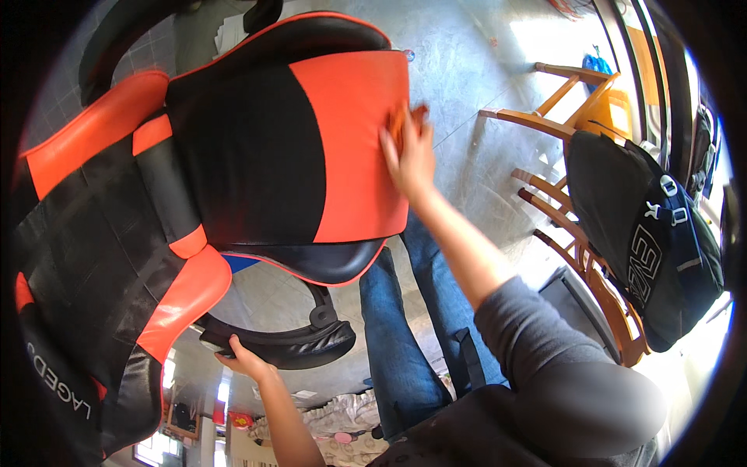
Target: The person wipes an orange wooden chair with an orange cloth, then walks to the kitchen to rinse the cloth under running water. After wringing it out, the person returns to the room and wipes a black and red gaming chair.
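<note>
A gaming chair with a black and red seat [257, 157] fills the left and middle of the view. My right hand [411, 154] presses a crumpled orange-brown cloth [398, 125] against the red front part of the seat, by its edge. The hand is slightly blurred. Lower down, my left hand [248, 359] grips the rear end of the chair's black padded armrest [286, 347]. Some of its fingers are hidden. The chair's backrest [87, 245] extends to the left and bears white writing.
Wooden chairs [551, 198] stand at the right, with a dark backpack [636, 233] on them. My jeans-clad legs [402, 327] are close to the seat's front. Grey tiled floor [461, 64] lies beyond. A patterned cloth [344, 414] shows at the bottom.
</note>
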`<state>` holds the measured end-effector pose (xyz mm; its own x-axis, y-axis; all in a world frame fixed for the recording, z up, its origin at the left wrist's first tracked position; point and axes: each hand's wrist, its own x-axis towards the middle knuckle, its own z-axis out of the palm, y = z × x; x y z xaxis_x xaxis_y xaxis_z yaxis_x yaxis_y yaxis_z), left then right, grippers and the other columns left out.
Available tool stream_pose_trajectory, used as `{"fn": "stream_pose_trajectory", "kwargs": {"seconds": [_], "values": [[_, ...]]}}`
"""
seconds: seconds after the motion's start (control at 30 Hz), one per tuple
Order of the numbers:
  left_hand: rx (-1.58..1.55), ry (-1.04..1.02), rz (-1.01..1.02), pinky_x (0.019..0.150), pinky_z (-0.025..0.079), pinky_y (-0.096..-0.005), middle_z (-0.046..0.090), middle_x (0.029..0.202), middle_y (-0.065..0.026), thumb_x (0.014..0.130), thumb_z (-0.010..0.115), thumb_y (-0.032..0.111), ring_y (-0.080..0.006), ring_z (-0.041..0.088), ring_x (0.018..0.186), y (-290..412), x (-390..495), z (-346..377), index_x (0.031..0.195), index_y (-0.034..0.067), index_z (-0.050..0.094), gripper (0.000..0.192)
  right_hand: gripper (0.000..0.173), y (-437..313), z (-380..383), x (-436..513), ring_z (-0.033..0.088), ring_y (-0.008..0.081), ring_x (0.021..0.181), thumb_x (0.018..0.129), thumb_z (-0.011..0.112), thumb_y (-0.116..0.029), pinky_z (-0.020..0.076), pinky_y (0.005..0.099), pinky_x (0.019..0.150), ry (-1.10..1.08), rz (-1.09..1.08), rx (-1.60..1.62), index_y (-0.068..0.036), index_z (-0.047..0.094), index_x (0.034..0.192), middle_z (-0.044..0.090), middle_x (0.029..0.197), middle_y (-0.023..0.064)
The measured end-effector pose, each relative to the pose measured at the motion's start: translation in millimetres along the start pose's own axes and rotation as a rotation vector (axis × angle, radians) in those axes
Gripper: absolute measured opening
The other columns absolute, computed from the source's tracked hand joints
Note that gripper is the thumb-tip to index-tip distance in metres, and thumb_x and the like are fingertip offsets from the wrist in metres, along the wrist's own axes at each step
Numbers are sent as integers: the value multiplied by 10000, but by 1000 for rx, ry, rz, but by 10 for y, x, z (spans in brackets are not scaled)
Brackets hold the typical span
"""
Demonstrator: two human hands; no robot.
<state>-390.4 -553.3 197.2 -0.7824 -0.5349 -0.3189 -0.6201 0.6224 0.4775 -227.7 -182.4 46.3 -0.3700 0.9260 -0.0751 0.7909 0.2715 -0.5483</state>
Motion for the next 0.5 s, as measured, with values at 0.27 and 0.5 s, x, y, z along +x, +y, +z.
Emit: {"fn": "stream_pose_trajectory", "kwargs": {"seconds": [0.27,0.5], "values": [[-60,-64,3,968,459,-427,339,1404,-237,792,635,243,-348,499,1163,7,74,-66,1454,-8,188,837,511,545,-129,-313,601,349,1001,1003,249,-403,437,467,821,-181,539,583,-9,573,971,616,1027,246],[-72,-76,-69,885,512,-510,389,1340,-229,757,628,247,-365,534,1090,242,-110,95,1425,22,211,819,654,323,84,788,436,305,1287,998,216,-498,316,362,1054,-207,437,727,14,458,1323,496,1349,206]]}}
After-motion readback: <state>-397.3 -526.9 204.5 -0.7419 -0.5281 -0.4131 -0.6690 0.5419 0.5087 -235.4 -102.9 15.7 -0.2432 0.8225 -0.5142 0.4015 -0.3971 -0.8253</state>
